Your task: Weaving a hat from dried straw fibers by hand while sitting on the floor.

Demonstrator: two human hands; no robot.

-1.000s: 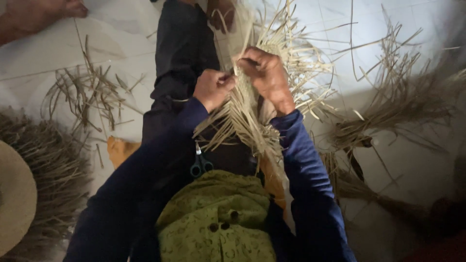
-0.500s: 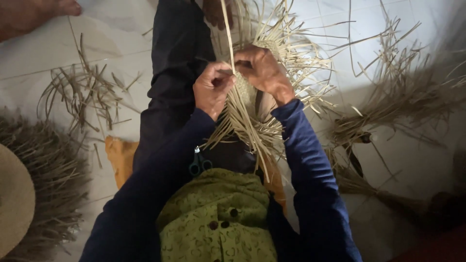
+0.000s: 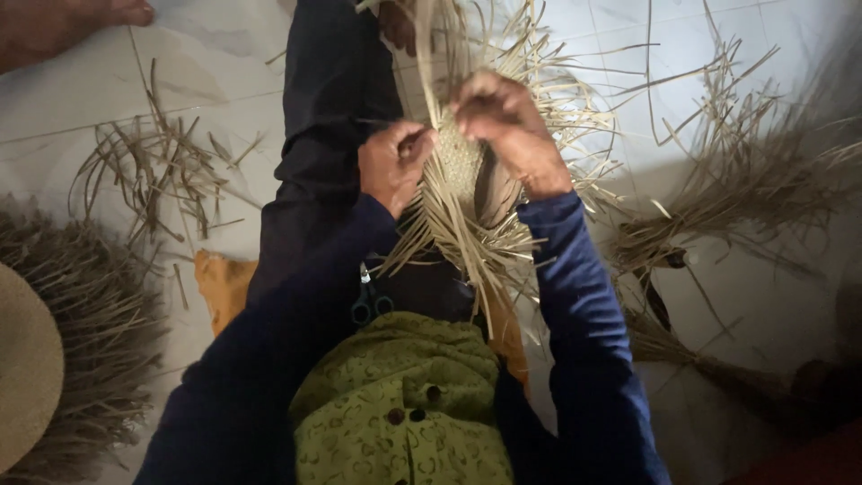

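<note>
Both hands pinch pale straw strands at the middle of the frame. At the far left edge a round woven disc [image 3: 22,368] lies on the floor with a dark fringe of loose straw ends [image 3: 99,314] fanning around it. Above that, in the upper left, a scatter of cut strands [image 3: 153,175] lies on the white tiled floor [image 3: 81,90], and a bare foot of someone else [image 3: 63,22] shows at the top corner. An orange cloth [image 3: 220,283] peeks out beside the dark trouser leg [image 3: 328,117].

Moving toward the centre, the left hand [image 3: 392,166] is closed narrowly, thumb and fingers nipping a strand against the woven straw piece [image 3: 462,166], which is held upright over the lap. A small pair of scissors [image 3: 370,304] rests just below, on the lap near the green patterned garment [image 3: 404,404]. The right hand [image 3: 507,135] is curled tight over the top edge of the same piece, gripping a long strand that runs up out of the frame. Loose ends spray out all around the plaited patch.

To my eye this is mid-plait: one strand being crossed over and tucked. That next tuck would call for steady tension from the right hand while the left threads the end under its neighbour.

On the right of the frame, bundles of raw straw [image 3: 736,198] lie spread on the floor.
</note>
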